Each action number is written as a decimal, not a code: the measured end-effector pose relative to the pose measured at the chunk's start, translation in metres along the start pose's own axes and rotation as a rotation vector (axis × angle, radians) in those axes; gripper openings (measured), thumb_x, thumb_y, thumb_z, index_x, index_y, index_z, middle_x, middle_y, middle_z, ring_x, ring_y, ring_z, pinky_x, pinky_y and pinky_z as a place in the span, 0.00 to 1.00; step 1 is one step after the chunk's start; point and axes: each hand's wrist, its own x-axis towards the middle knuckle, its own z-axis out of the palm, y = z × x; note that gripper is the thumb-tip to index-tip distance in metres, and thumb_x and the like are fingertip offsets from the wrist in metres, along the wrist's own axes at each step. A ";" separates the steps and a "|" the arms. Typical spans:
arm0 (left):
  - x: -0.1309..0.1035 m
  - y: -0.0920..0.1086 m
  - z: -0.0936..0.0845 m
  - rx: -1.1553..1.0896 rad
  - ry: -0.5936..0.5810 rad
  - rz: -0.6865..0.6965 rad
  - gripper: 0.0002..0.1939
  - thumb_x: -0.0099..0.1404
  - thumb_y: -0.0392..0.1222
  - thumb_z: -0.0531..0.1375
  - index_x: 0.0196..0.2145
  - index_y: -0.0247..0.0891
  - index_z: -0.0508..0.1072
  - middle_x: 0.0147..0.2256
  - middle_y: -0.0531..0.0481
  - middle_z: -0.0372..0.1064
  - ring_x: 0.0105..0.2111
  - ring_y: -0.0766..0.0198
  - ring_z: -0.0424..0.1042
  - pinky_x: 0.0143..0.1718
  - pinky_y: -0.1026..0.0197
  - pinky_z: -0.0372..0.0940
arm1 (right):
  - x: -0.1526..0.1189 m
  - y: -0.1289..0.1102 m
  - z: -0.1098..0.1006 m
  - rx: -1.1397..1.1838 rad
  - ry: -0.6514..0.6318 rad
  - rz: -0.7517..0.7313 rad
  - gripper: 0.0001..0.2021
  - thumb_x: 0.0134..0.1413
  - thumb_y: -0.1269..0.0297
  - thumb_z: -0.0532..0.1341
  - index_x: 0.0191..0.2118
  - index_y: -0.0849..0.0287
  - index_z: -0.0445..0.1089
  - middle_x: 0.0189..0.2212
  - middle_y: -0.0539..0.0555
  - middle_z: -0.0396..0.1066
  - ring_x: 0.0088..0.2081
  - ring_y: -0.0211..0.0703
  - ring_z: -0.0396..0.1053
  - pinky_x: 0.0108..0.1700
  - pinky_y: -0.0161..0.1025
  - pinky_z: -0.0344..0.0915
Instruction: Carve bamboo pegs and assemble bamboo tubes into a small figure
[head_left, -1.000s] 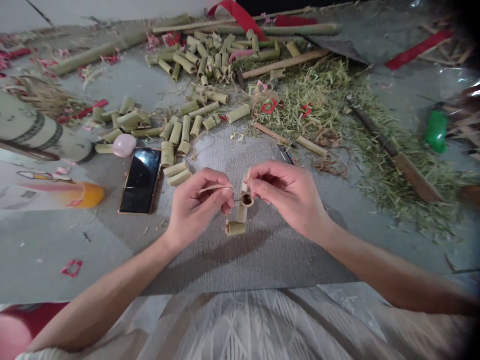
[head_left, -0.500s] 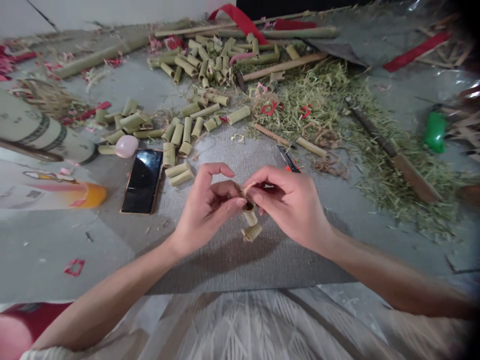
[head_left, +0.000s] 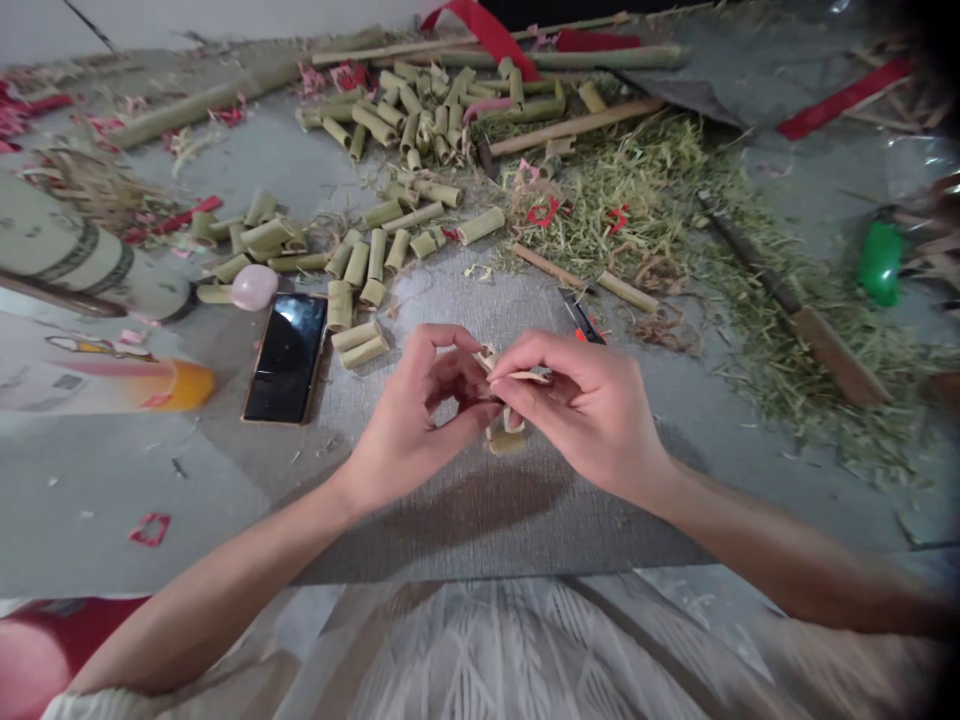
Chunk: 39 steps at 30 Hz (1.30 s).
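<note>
Strip (head_left: 534, 377): thin, pale | right hand (head_left: 592, 405): grip pinching it | left hand (head_left: 412, 410): curled, grip unclear | bamboo tube (head_left: 508, 442): short, rounded

My one view, worn on the person's head, facing forward and down across the worktop (head_left: 82, 470), left grip (head_left: 420, 410) and right grip (head_left: 592, 410) near, mid-frame, garment (head_left: 525, 650) nearest along the bottom edge.
</note>
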 end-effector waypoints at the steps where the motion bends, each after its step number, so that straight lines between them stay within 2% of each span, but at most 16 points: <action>1: 0.000 -0.002 0.000 -0.015 -0.002 -0.004 0.22 0.73 0.28 0.68 0.55 0.47 0.65 0.39 0.56 0.75 0.37 0.68 0.75 0.40 0.65 0.72 | 0.001 0.001 -0.001 0.028 0.008 0.004 0.04 0.74 0.67 0.68 0.43 0.56 0.79 0.36 0.47 0.76 0.32 0.31 0.75 0.34 0.30 0.73; 5: 0.003 -0.008 -0.004 -0.044 0.029 -0.023 0.18 0.74 0.31 0.69 0.53 0.45 0.69 0.43 0.53 0.76 0.41 0.68 0.76 0.44 0.65 0.73 | 0.008 0.006 -0.006 0.141 0.011 0.029 0.03 0.69 0.68 0.73 0.43 0.57 0.80 0.37 0.46 0.77 0.33 0.31 0.75 0.36 0.28 0.75; 8: 0.004 -0.009 -0.006 -0.042 0.066 -0.017 0.16 0.73 0.31 0.71 0.51 0.43 0.72 0.41 0.53 0.76 0.40 0.68 0.76 0.42 0.66 0.73 | 0.014 0.008 -0.009 0.192 0.006 0.042 0.03 0.68 0.67 0.74 0.41 0.58 0.80 0.35 0.46 0.77 0.32 0.31 0.75 0.35 0.27 0.76; 11: 0.004 -0.007 -0.007 -0.011 0.096 -0.002 0.13 0.74 0.32 0.71 0.49 0.42 0.73 0.39 0.54 0.76 0.38 0.69 0.75 0.43 0.66 0.72 | 0.016 0.009 -0.011 0.190 0.020 0.093 0.02 0.68 0.67 0.73 0.42 0.58 0.82 0.35 0.47 0.79 0.31 0.31 0.75 0.35 0.28 0.76; 15: 0.001 -0.006 -0.007 0.053 0.147 0.023 0.10 0.76 0.35 0.70 0.50 0.43 0.74 0.42 0.52 0.77 0.44 0.66 0.78 0.50 0.63 0.73 | 0.015 0.010 -0.015 0.127 0.029 0.169 0.03 0.67 0.66 0.74 0.44 0.57 0.85 0.35 0.49 0.82 0.30 0.32 0.78 0.34 0.30 0.77; 18: 0.000 -0.006 -0.005 0.050 0.159 0.017 0.11 0.76 0.37 0.71 0.51 0.42 0.74 0.43 0.50 0.79 0.46 0.63 0.81 0.53 0.60 0.76 | 0.014 0.010 -0.014 0.119 0.044 0.155 0.03 0.68 0.65 0.75 0.42 0.57 0.85 0.35 0.49 0.82 0.32 0.33 0.79 0.36 0.31 0.77; 21: 0.000 -0.006 -0.003 -0.007 0.143 0.000 0.10 0.76 0.37 0.71 0.50 0.42 0.74 0.42 0.51 0.80 0.44 0.65 0.82 0.50 0.62 0.78 | 0.013 0.010 -0.011 0.174 0.043 0.121 0.02 0.69 0.66 0.74 0.42 0.57 0.83 0.36 0.49 0.81 0.33 0.34 0.78 0.38 0.32 0.78; 24: 0.001 -0.006 -0.002 -0.045 0.118 0.006 0.10 0.75 0.34 0.71 0.49 0.42 0.75 0.42 0.52 0.81 0.43 0.68 0.82 0.48 0.66 0.78 | 0.014 0.010 -0.011 0.199 -0.047 0.014 0.02 0.73 0.67 0.70 0.43 0.57 0.81 0.38 0.49 0.78 0.34 0.34 0.77 0.38 0.34 0.77; 26: 0.002 -0.004 -0.003 -0.053 0.102 0.015 0.10 0.75 0.34 0.71 0.49 0.42 0.76 0.42 0.52 0.80 0.42 0.69 0.82 0.47 0.68 0.78 | 0.017 0.010 -0.015 0.107 -0.148 -0.115 0.03 0.75 0.69 0.68 0.44 0.57 0.79 0.41 0.51 0.77 0.36 0.35 0.77 0.38 0.35 0.75; 29: 0.003 -0.002 -0.003 -0.086 0.111 0.021 0.08 0.75 0.34 0.71 0.48 0.41 0.77 0.40 0.52 0.79 0.40 0.70 0.81 0.44 0.69 0.78 | 0.021 0.007 -0.026 -0.206 -0.271 -0.345 0.05 0.78 0.71 0.64 0.46 0.58 0.78 0.43 0.53 0.76 0.41 0.37 0.76 0.44 0.37 0.73; 32: 0.003 0.001 -0.003 -0.117 0.134 0.008 0.09 0.74 0.34 0.72 0.48 0.41 0.78 0.39 0.52 0.79 0.39 0.69 0.80 0.43 0.69 0.79 | 0.022 0.002 -0.035 -0.544 -0.306 -0.512 0.08 0.81 0.71 0.59 0.47 0.58 0.76 0.43 0.54 0.75 0.43 0.41 0.72 0.46 0.42 0.70; 36: 0.002 0.002 -0.002 -0.094 0.140 -0.030 0.05 0.76 0.37 0.70 0.46 0.40 0.78 0.37 0.51 0.80 0.37 0.67 0.82 0.42 0.66 0.80 | 0.017 -0.008 -0.033 -0.869 -0.292 -0.582 0.11 0.80 0.74 0.56 0.46 0.60 0.75 0.43 0.57 0.76 0.43 0.45 0.70 0.44 0.44 0.70; 39: 0.001 0.003 0.000 -0.089 0.187 -0.066 0.03 0.79 0.40 0.68 0.45 0.40 0.77 0.35 0.51 0.79 0.36 0.65 0.83 0.43 0.62 0.83 | 0.013 -0.010 -0.028 -0.981 -0.254 -0.604 0.11 0.79 0.75 0.56 0.45 0.58 0.75 0.43 0.57 0.79 0.43 0.46 0.71 0.44 0.44 0.72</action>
